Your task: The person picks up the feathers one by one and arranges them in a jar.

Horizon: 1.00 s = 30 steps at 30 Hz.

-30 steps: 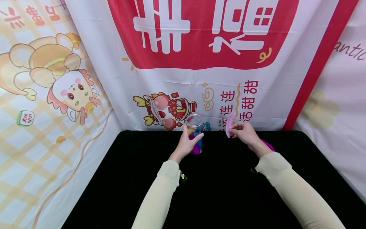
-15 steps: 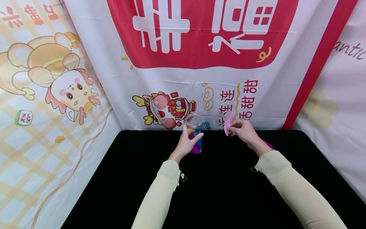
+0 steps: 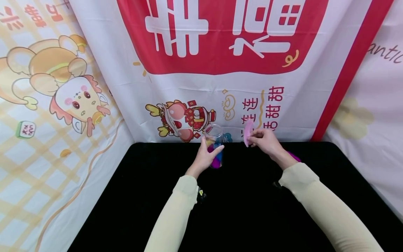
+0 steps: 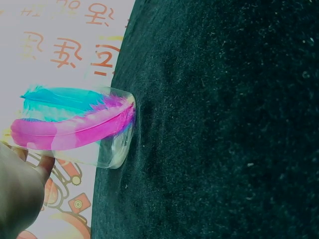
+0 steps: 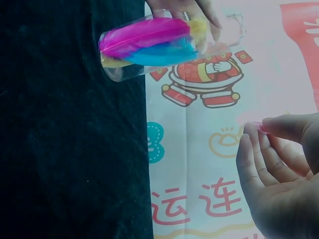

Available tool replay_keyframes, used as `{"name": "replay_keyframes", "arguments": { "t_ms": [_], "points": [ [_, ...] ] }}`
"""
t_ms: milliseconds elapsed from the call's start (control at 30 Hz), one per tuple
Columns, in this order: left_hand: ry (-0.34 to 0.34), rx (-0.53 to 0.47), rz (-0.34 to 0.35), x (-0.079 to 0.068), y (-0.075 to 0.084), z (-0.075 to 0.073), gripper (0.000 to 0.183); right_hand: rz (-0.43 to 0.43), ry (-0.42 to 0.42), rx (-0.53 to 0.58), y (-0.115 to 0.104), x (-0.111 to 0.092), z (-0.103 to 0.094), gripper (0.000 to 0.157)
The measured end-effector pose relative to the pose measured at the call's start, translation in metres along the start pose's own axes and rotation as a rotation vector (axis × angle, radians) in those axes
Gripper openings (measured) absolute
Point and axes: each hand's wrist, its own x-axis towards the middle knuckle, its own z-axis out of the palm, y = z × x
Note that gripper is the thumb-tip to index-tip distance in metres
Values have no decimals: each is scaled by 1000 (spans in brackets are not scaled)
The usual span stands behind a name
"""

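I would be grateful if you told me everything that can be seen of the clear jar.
The clear jar is a see-through cylinder, glass or plastic, with a round, uncovered mouth. Through its wall show a magenta feather, a blue feather and something yellow. It stands upright near the far edge of the black table, and the left hand grips its side.

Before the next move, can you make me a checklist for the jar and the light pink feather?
1. Jar gripped by the left hand: ok.
2. Jar's mouth open: ok, no lid shows on it.
3. Light pink feather pinched in the right hand: ok.
4. Light pink feather over the jar's mouth: not ok, it's off to the right.
5. Jar resting on the table: cannot tell.
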Motion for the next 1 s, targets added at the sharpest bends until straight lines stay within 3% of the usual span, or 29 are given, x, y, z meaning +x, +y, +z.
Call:
{"name": "replay_keyframes", "arguments": {
  "t_ms": [133,367,500,700,1000],
  "points": [
    [4,-3,-4,0,1,0,75,3,-5,5,-3,2,1,24],
    [7,13,3,-1,0,1,87,2,-30,45,-32,-9,7,24],
    [12,18,4,-2,1,2,81,13,-49,69,-26,-2,8,26],
    [10,18,9,-1,2,2,87,16,-61,70,-46,-10,11,24],
    [10,12,-7,0,0,2,87,-46,-9,30,-32,1,17,22]
  ]
}}
